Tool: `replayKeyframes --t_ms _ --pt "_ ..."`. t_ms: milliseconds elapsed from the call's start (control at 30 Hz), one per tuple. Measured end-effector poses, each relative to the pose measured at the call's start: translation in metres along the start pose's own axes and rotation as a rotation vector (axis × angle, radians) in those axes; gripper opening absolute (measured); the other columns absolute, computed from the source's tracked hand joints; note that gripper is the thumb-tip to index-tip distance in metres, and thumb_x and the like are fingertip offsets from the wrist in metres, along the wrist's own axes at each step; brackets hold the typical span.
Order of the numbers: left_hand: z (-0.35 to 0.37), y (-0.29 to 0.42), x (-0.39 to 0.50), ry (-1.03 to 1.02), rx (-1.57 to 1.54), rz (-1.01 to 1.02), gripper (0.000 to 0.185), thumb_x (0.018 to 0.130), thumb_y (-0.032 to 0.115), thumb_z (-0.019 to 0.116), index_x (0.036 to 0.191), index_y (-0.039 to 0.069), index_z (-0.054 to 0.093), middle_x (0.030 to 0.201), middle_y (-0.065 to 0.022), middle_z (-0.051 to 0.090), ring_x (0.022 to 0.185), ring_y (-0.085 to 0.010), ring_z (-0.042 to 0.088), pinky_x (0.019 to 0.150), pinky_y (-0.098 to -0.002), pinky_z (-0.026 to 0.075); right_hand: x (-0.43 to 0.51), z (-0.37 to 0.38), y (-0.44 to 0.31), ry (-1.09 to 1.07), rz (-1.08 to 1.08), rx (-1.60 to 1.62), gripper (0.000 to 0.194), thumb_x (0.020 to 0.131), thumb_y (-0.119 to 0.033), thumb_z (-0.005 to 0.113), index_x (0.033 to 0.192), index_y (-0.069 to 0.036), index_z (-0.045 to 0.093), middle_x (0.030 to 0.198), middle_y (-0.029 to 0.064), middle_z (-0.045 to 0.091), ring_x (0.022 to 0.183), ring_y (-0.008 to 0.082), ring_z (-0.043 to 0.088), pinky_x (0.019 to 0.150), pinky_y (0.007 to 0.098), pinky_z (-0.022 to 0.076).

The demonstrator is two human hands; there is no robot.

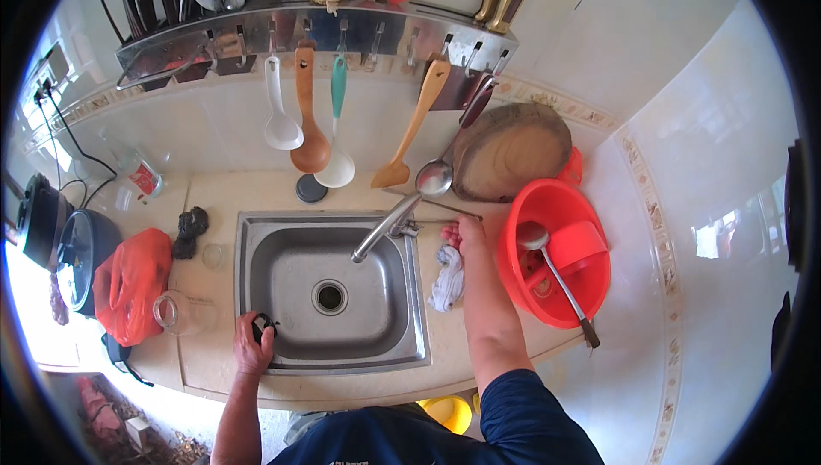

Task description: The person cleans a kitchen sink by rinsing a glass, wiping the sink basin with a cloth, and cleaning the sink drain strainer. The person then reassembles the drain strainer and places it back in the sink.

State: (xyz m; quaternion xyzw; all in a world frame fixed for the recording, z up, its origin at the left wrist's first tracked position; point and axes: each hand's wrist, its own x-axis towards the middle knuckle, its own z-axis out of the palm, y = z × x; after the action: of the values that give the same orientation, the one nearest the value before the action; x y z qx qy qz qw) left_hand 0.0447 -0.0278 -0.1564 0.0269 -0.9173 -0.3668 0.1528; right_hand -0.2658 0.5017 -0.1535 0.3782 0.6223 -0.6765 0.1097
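Note:
My left hand (252, 344) is at the front left corner of the stainless steel sink (333, 362), its fingers around a small black object (264, 327) that I cannot make out exactly. My right hand (467, 234) reaches over the counter right of the sink, just above a crumpled white cloth (447, 279). Its fingers are partly curled near a thin dark rod (449, 207); whether they touch or hold anything is hard to tell. The metal faucet (388, 228) points over the sink, which holds nothing but its drain (330, 297).
At the right stand a red plastic basin (510, 272) with a ladle (564, 285) and a wooden chopping board (513, 151). A glass jar (186, 313), red plastic bag (135, 285) and dark scouring pad (190, 232) lie left. Spoons and a wooden spatula (420, 112) hang from the metal rack (256, 26).

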Motion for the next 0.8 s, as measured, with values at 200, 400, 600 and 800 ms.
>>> replayKeyframes --t_ms 200,400,600,800 --pt "-0.005 0.006 0.0 0.003 0.017 -0.016 0.048 0.095 0.029 0.067 0.132 0.001 0.053 0.117 -0.0247 0.062 0.106 -0.045 0.062 0.091 -0.0504 0.052 -0.045 0.003 0.002 0.086 -0.22 0.224 0.036 0.1 -0.032 0.052 0.097 0.002 0.063 0.076 0.0138 0.071 0.052 0.0239 0.066 0.04 0.0348 0.0471" --pt "-0.003 0.009 0.004 -0.017 -0.003 -0.035 0.049 0.096 0.031 0.067 0.132 0.001 0.054 0.117 -0.024 0.062 0.106 -0.0455 0.062 0.091 -0.0509 0.052 -0.07 0.017 -0.012 0.225 -0.571 0.444 0.029 0.099 -0.027 0.062 0.089 0.0 0.062 0.078 0.0102 0.069 0.053 0.0187 0.065 0.041 0.0309 0.047" --pt "-0.004 0.005 -0.002 0.012 -0.007 -0.05 0.048 0.096 0.032 0.068 0.131 0.001 0.055 0.117 -0.024 0.062 0.106 -0.0455 0.062 0.09 -0.0509 0.052 -0.153 0.055 -0.068 0.075 -0.899 0.272 0.018 0.096 -0.017 0.073 0.089 -0.002 0.065 0.08 0.0045 0.068 0.062 0.0145 0.065 0.051 0.0277 0.0494" --pt "-0.004 0.004 -0.003 0.037 -0.021 -0.04 0.047 0.096 0.032 0.068 0.129 0.001 0.056 0.115 -0.0233 0.062 0.104 -0.0453 0.063 0.089 -0.0501 0.052 -0.212 0.06 -0.138 0.053 -1.246 -0.33 0.018 0.098 -0.015 0.069 0.107 0.0 0.067 0.08 0.0072 0.068 0.063 0.0154 0.063 0.061 0.034 0.0512"
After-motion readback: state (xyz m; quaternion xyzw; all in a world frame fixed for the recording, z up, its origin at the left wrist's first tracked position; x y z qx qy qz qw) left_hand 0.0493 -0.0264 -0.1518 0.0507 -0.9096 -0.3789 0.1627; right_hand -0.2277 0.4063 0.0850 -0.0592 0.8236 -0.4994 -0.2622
